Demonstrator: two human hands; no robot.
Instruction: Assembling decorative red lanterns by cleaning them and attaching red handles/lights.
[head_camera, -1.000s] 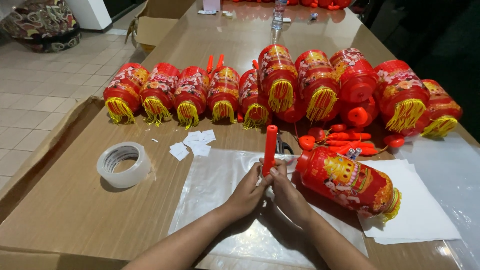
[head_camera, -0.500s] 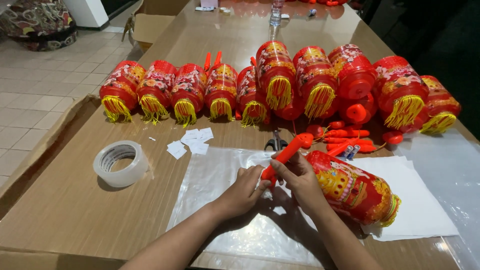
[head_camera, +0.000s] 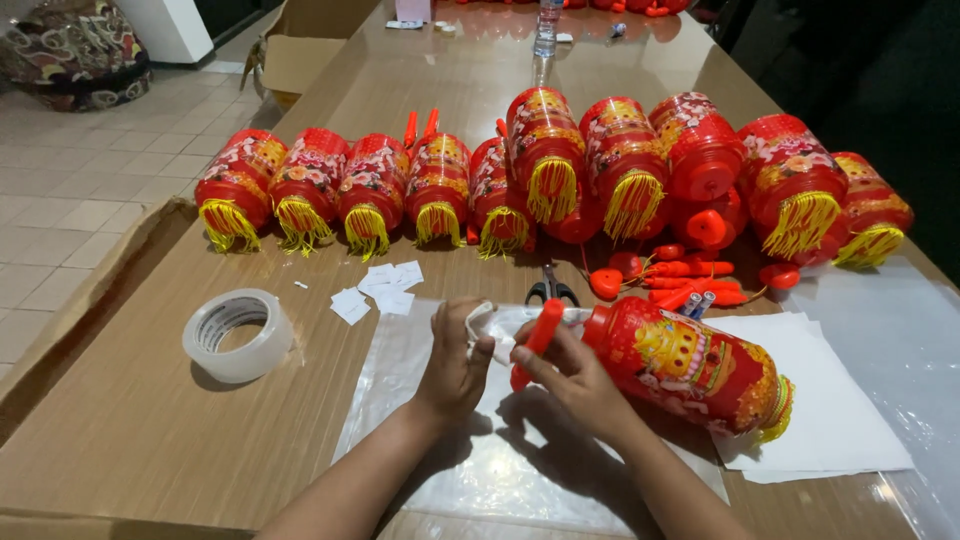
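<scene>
Pinching red handle (head_camera: 538, 338) in right hand (head_camera: 570, 380) fingers, left hand (head_camera: 455, 365) fingers gripping clear wrap (head_camera: 490, 322), lantern (head_camera: 690, 365) beside.

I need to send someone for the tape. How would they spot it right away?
On the long brown table, look left of the clear plastic sheet and the left hand. The tape roll lies flat there, alone: a whitish ring, unlike the red lanterns lined up behind it.

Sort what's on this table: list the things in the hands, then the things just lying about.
In hand:
left hand, plastic wrap
right hand, red handle, lantern

Lying about:
tape roll
scissors
paper slips
lantern row
bottle
</scene>
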